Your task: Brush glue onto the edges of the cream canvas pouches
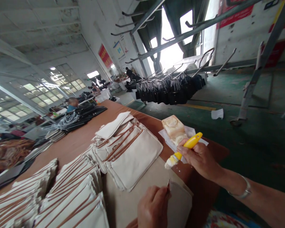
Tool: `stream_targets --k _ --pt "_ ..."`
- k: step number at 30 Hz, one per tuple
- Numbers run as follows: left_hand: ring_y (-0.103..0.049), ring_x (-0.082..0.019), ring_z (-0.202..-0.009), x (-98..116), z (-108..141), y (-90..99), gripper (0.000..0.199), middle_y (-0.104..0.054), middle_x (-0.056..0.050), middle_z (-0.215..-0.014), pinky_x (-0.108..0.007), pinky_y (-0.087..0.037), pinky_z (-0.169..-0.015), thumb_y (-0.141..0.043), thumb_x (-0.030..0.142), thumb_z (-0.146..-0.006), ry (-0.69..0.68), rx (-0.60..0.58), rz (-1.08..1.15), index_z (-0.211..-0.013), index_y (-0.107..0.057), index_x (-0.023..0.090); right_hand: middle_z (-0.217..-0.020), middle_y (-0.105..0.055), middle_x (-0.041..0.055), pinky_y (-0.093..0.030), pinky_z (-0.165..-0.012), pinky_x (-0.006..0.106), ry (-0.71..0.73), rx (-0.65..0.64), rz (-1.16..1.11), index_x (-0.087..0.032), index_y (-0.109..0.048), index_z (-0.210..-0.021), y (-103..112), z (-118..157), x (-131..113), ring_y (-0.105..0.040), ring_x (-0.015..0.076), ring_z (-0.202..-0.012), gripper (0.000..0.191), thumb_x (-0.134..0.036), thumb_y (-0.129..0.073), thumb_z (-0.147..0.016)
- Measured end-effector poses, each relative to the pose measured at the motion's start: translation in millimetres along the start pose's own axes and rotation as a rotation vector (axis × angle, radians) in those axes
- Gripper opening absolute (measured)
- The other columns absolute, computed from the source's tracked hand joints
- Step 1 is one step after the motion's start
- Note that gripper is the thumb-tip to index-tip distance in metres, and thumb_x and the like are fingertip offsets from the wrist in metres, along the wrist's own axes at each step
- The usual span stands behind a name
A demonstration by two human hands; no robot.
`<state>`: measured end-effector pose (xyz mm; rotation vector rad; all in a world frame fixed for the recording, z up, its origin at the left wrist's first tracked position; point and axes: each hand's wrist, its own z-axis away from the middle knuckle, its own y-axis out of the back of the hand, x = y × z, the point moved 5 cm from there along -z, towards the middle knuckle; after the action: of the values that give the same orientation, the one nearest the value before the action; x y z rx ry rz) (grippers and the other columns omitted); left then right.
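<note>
My right hand [199, 156] grips a paintbrush [192, 141] by its yellow handle, the bristles coated in a whitish paste and pointing down to the left. Just behind it, a cream-coloured glue container [173, 125] lies on a white sheet [166, 136] at the table's edge. My left hand [154, 205] is closed, pinching a thin brown strip [168, 186] whose tip pokes up past the fingers. Beneath both hands is a beige board [180, 196]. Beside the board rests a stack of off-white pieces with brown edging [135, 155].
More rows of off-white, brown-edged pieces [73, 196] cover the left of the brown table [85, 136]. Black goods [85, 112] lie at its far end, near a seated person [72, 104]. A metal rack [248, 82] with black bags [173, 91] stands beyond the table.
</note>
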<state>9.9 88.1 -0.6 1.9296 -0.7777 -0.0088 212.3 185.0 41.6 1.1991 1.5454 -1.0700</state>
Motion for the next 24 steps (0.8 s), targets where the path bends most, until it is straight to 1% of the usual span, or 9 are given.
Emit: stream_targets --k 4,8,11,13,16,18,19,22,24 --pt "-0.056 -0.012 -0.055 15 1 -1.5 0.017 -0.060 0.000 -0.063 -0.022 -0.040 -0.054 -0.049 0.021 -0.097 -0.185 0.055 -0.174 -0.088 -0.063 0.022 -0.058 -0.038 -0.0062 -0.027 -0.045 0.023 -0.043 -0.113 -0.059 -0.017 -0.052 -0.079 -7 -1 -6 -0.031 0.0088 -0.049 0.030 -0.042 -0.057 -0.094" --pt "-0.055 -0.012 -0.055 19 2 0.4 0.011 -0.060 0.001 -0.063 -0.024 -0.041 -0.054 -0.053 0.020 -0.095 -0.225 0.042 -0.243 -0.090 -0.062 0.021 -0.060 -0.042 -0.0045 -0.025 -0.043 0.022 -0.121 -0.357 -0.029 -0.015 -0.054 -0.078 -19 3 -4 -0.035 0.0080 -0.048 0.030 -0.042 -0.059 -0.091" --pt "-0.055 -0.013 -0.055 21 3 3.7 0.007 -0.060 0.001 -0.064 -0.025 -0.041 -0.054 -0.055 0.017 -0.094 -0.252 -0.006 -0.261 -0.093 -0.061 0.020 -0.060 -0.045 -0.0040 -0.023 -0.042 0.021 -0.184 -0.535 -0.045 -0.015 -0.054 -0.075 -17 6 -3 -0.035 0.0068 -0.046 0.027 -0.038 -0.062 -0.087" --pt "-0.055 -0.013 -0.055 23 3 5.7 0.005 -0.060 0.001 -0.064 -0.025 -0.041 -0.054 -0.057 0.015 -0.092 -0.282 -0.027 -0.266 -0.093 -0.061 0.019 -0.060 -0.045 -0.0040 -0.021 -0.042 0.021 -0.195 -0.542 -0.068 -0.015 -0.055 -0.074 -10 3 -4 -0.033 0.0064 -0.046 0.025 -0.035 -0.063 -0.086" --pt "-0.054 -0.013 -0.055 23 2 5.6 0.005 -0.060 0.002 -0.064 -0.025 -0.040 -0.053 -0.061 0.015 -0.090 -0.313 -0.035 -0.275 -0.093 -0.060 0.019 -0.059 -0.043 -0.0044 -0.023 -0.043 0.021 -0.152 -0.383 -0.074 -0.015 -0.054 -0.074 -1 -4 -7 -0.031 0.0067 -0.047 0.025 -0.035 -0.062 -0.087" --pt "-0.055 -0.013 -0.056 22 2 3.0 0.006 -0.061 0.001 -0.065 -0.026 -0.040 -0.054 -0.060 0.014 -0.091 -0.327 -0.037 -0.279 -0.095 -0.060 0.018 -0.057 -0.041 -0.0051 -0.023 -0.043 0.021 -0.138 -0.314 -0.064 -0.015 -0.054 -0.075 -4 -5 -7 -0.032 0.0069 -0.047 0.026 -0.036 -0.061 -0.088" --pt "-0.056 -0.013 -0.057 21 3 1.3 0.007 -0.061 0.001 -0.065 -0.026 -0.040 -0.055 -0.058 0.014 -0.092 -0.329 -0.041 -0.277 -0.097 -0.061 0.018 -0.057 -0.041 -0.0052 -0.023 -0.043 0.021 -0.144 -0.333 -0.059 -0.015 -0.054 -0.076 -9 -3 -7 -0.032 0.0071 -0.047 0.027 -0.038 -0.061 -0.089" --pt "-0.056 -0.014 -0.058 17 5 -1.1 0.015 -0.061 0.001 -0.065 -0.026 -0.040 -0.057 -0.048 0.017 -0.097 -0.223 -0.043 -0.256 -0.092 -0.061 0.021 -0.057 -0.042 -0.0047 -0.022 -0.043 0.023 -0.203 -0.479 -0.050 -0.016 -0.055 -0.076 -22 9 -3 -0.034 0.0074 -0.047 0.030 -0.043 -0.064 -0.087" --pt "-0.057 -0.015 -0.059 12 9 0.8 0.023 -0.061 0.000 -0.065 -0.028 -0.040 -0.057 -0.044 0.028 -0.100 -0.061 -0.032 -0.265 -0.083 -0.059 0.024 -0.057 -0.042 -0.0040 -0.022 -0.044 0.024 -0.249 -0.464 -0.062 -0.017 -0.057 -0.076 -15 18 1 -0.033 0.0077 -0.048 0.032 -0.045 -0.067 -0.086"
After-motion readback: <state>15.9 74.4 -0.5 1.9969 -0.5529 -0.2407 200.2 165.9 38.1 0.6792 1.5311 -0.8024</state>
